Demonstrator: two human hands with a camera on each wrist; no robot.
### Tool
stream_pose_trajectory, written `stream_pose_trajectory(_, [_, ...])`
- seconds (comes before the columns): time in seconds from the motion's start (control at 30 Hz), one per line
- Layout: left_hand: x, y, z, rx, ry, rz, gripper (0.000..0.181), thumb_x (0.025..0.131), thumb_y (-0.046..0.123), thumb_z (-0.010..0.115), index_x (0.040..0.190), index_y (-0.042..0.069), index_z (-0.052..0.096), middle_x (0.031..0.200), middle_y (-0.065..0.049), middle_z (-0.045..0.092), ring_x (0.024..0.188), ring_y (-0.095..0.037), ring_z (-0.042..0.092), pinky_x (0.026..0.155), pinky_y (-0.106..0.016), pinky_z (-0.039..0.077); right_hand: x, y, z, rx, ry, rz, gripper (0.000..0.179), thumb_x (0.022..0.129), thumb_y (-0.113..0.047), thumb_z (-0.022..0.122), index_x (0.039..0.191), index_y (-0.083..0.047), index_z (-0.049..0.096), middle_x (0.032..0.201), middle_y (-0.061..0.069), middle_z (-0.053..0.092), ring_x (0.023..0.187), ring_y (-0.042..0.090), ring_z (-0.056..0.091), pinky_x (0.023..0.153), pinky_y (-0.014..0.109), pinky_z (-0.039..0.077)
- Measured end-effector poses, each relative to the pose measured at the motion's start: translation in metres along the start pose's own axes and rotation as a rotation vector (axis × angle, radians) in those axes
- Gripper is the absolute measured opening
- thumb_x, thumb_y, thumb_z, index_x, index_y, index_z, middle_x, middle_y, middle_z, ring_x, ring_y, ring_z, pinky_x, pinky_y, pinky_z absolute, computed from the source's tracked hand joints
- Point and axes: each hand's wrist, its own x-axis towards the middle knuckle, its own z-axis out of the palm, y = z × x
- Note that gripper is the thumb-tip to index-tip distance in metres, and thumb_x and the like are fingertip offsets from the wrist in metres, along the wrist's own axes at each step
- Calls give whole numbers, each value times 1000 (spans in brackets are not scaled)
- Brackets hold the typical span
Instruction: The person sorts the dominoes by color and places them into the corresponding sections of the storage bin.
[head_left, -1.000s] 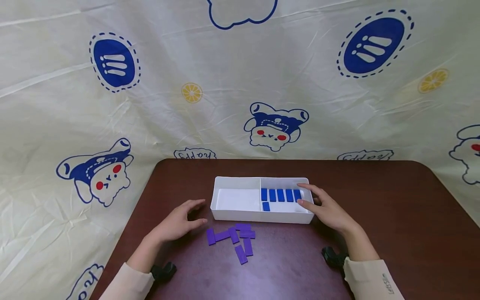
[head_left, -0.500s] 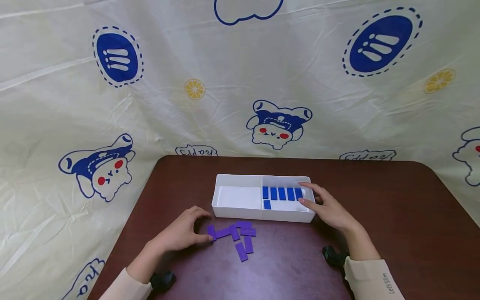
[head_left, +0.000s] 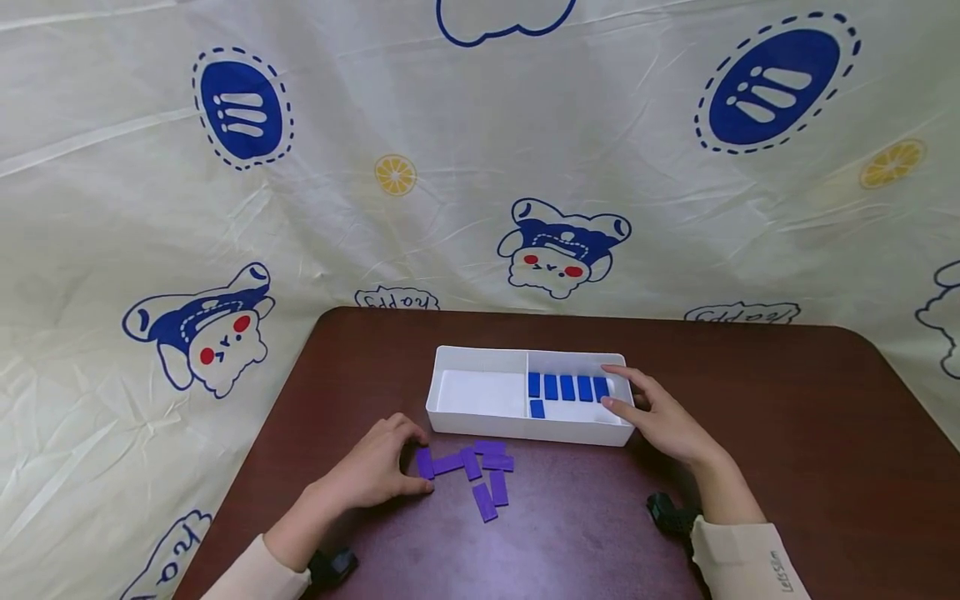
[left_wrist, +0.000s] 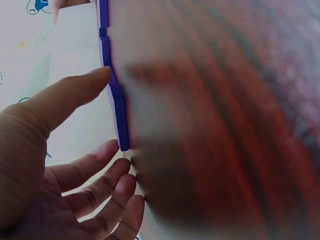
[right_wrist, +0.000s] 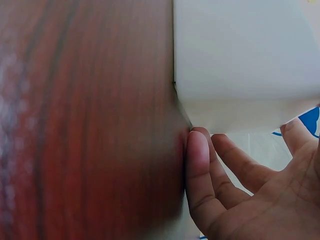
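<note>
Beside the white box, my left hand (head_left: 382, 462) spreads around the leftmost purple tile (head_left: 425, 463). In the left wrist view the thumb (left_wrist: 90, 85) lies near one end of that tile and the index fingertip (left_wrist: 114, 146) near the other. Several more purple tiles (head_left: 483, 502) lie loosely grouped to its right. My right hand (head_left: 663, 421) rests at the right end of the white divided box (head_left: 480, 423), thumb and index finger reaching over its rim. Lower fingers (right_wrist: 199, 155) stand beside the end wall in the right wrist view.
Blue tiles (head_left: 567, 388) lie in the box's right compartment, several in a row at the back and one in front on the left. A divider (head_left: 527, 383) separates the bare left compartment. Brown table (head_left: 750, 392) surrounds the box; a printed cloth (head_left: 450, 233) hangs behind.
My left hand has moved right and toward the leftmost purple tile, its thumb and index finger coming to either end. My right hand stays at the box. The head view shifts slightly.
</note>
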Motion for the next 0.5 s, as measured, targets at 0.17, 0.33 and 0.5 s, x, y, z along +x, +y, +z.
stream_pose_trajectory(0.17, [1,0,2,20,8,8,49,73,35,93,109,13,69,108,2,62,104,-18,55,94,-41,49,0,0,0,-8,-2,12,73,99,-53,63,162,-32,32,168,24,19,137,50,38,102,73,43])
stream_pose_trajectory(0.33, [2,-1,4,42,13,17,45,73,33,92,106,14,69,102,6,61,99,-14,55,90,-37,49,0,0,0,-9,-5,24,73,99,-53,63,162,-33,31,169,24,17,139,52,37,102,75,42])
stream_pose_trajectory(0.5, [3,-3,3,52,21,24,42,74,32,92,105,14,70,99,6,61,96,-13,56,88,-35,49,0,-2,1,-1,-8,27,73,100,-52,63,162,-34,31,169,24,18,138,51,38,103,74,43])
